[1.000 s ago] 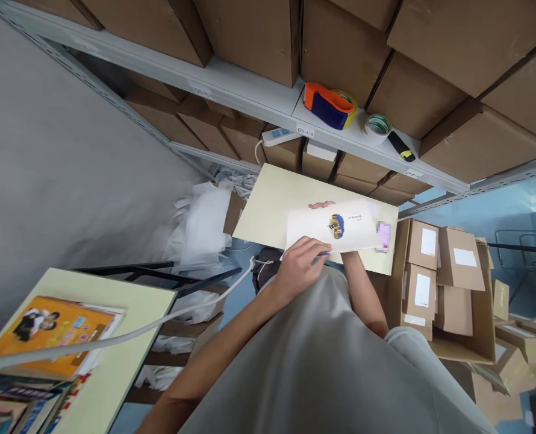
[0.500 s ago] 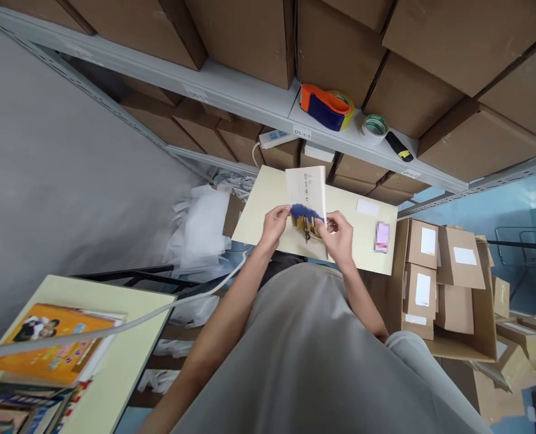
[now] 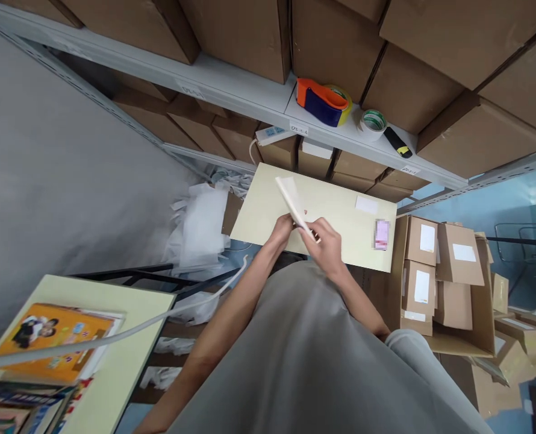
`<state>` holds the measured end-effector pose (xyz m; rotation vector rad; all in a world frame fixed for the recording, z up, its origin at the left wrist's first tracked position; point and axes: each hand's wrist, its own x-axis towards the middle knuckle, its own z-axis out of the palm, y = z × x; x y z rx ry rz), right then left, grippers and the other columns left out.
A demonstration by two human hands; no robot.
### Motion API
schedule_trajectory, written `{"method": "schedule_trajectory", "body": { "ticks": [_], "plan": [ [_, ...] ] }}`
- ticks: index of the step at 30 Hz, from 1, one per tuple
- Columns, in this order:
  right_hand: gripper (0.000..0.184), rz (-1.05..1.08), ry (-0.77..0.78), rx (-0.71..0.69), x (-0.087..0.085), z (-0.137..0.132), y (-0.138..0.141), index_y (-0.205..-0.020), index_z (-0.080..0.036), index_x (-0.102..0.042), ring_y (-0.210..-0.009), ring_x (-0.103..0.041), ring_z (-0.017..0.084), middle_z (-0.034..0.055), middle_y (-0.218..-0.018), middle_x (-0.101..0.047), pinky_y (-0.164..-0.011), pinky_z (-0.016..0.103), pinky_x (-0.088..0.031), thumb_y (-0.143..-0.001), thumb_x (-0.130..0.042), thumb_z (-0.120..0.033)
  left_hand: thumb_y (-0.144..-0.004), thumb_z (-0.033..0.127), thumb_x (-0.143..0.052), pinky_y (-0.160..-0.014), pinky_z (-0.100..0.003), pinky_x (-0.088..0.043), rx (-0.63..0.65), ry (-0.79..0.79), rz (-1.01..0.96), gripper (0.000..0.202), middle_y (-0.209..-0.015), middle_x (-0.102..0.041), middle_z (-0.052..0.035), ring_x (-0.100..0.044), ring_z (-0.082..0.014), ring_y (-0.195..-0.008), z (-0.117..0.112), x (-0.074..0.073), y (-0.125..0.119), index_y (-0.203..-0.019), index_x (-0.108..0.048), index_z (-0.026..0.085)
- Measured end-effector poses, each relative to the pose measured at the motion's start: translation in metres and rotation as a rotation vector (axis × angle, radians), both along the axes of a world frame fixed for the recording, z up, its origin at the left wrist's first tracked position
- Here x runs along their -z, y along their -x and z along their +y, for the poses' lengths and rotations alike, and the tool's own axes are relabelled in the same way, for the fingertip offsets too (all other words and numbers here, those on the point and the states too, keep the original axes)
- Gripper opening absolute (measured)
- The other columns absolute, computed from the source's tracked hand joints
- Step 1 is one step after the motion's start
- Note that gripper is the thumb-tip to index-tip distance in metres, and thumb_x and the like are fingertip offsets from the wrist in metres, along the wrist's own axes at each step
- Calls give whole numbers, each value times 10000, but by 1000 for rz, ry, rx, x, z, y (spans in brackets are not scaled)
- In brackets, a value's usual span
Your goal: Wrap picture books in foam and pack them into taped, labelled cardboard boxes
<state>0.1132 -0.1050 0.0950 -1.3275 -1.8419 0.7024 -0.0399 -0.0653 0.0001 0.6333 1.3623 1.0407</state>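
Note:
Both my hands hold a thin white book point(image 3: 292, 199) over a pale yellow table point(image 3: 268, 208). The book is turned edge-on to me, tilted up toward the left. My left hand point(image 3: 282, 230) grips its lower end from the left. My right hand point(image 3: 326, 242) is closed on the same end from the right. On the table to the right lie a white slip point(image 3: 367, 205) and a small pink item point(image 3: 381, 234).
A grey shelf point(image 3: 232, 90) above carries a tape dispenser point(image 3: 323, 102), a tape roll point(image 3: 373, 122), a marker point(image 3: 397, 143) and cardboard boxes. An open carton of small labelled boxes point(image 3: 439, 277) stands right. A second table with an orange book point(image 3: 46, 343) lies at lower left; white wrapping point(image 3: 200, 226) sits on the floor.
The book lay flat on the table, cover up, a second ago. Both hands lifted it upright and have now turned it edge-on, tilted left.

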Motion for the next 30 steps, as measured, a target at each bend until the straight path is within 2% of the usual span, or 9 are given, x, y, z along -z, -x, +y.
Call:
{"method": "schedule_trajectory", "body": {
  "ticks": [4, 9, 11, 16, 19, 23, 26, 28, 30],
  "plan": [
    [456, 83, 51, 217, 17, 28, -34, -1120, -220, -886, -911, -715, 246, 92, -1001, -791, -833, 370, -590, -1127, -646, -608, -682, 482, -922, -931, -383, -595, -92, 53, 88, 454, -1231, -869, -153, -764, -322, -1199, 17, 5, 29, -1031, -865, 197],
    [481, 200, 137, 286, 52, 47, -65, -1037, -229, -912, -1063, -739, 300, 126, -1073, -866, -908, 442, -627, -1026, -735, -677, -559, 469, -1040, -832, -379, -634, -185, -96, 146, 521, -1011, -864, -114, -800, -281, -946, 8, -5, 46, -944, -825, 191],
    [428, 301, 189, 255, 58, 45, -72, -1059, -249, -925, -1137, -767, 312, 116, -1138, -883, -962, 461, -650, -995, -782, -648, -589, 472, -1036, -867, -396, -665, -174, -191, 178, 465, -960, -858, -90, -804, -268, -905, 2, -14, 48, -894, -814, 199],
    [324, 509, 273, 140, 58, 30, -78, -1151, -299, -936, -1402, -767, 328, 85, -1421, -849, -1232, 520, -616, -959, -861, -549, -777, 377, -863, -1023, -438, -695, -134, -430, 262, 167, -1016, -871, -97, -836, -273, -1034, -17, -35, 54, -818, -816, 222],
    [331, 514, 332, 136, 57, 22, -77, -1159, -297, -933, -1449, -753, 327, 73, -1487, -819, -1277, 528, -599, -959, -857, -549, -826, 331, -811, -1043, -444, -696, -143, -464, 295, 114, -1038, -874, -105, -845, -264, -1050, -26, -41, 57, -800, -773, 227],
    [461, 483, 338, 134, 51, 16, -77, -1332, -277, -867, -1408, -774, 338, 98, -1428, -846, -1225, 535, -620, -959, -845, -546, -825, 333, -871, -1037, -444, -694, -152, -407, 257, 237, -1066, -877, -123, -851, -268, -1089, -30, -42, 61, -841, -659, 229],
    [574, 413, 300, 188, 46, 17, -79, -1430, -258, -777, -1216, -831, 313, 105, -1187, -903, -1081, 483, -661, -951, -860, -563, -827, 407, -902, -931, -388, -701, -120, -414, 267, 305, -1061, -866, -124, -852, -259, -1021, -31, -43, 67, -849, -660, 222],
    [544, 378, 275, 222, 42, 20, -80, -1367, -255, -768, -1061, -835, 279, 79, -1033, -887, -968, 422, -664, -945, -870, -583, -862, 469, -874, -766, -332, -678, -58, -418, 288, 292, -982, -846, -107, -831, -233, -868, -32, -44, 72, -885, -747, 206],
    [455, 364, 275, 213, 36, 22, -82, -1234, -256, -801, -995, -817, 258, 79, -1026, -871, -894, 388, -654, -960, -844, -617, -916, 504, -813, -613, -287, -600, 18, -403, 318, 316, -871, -814, -82, -760, -192, -708, -32, -46, 77, -974, -841, 195]
  ]
}}
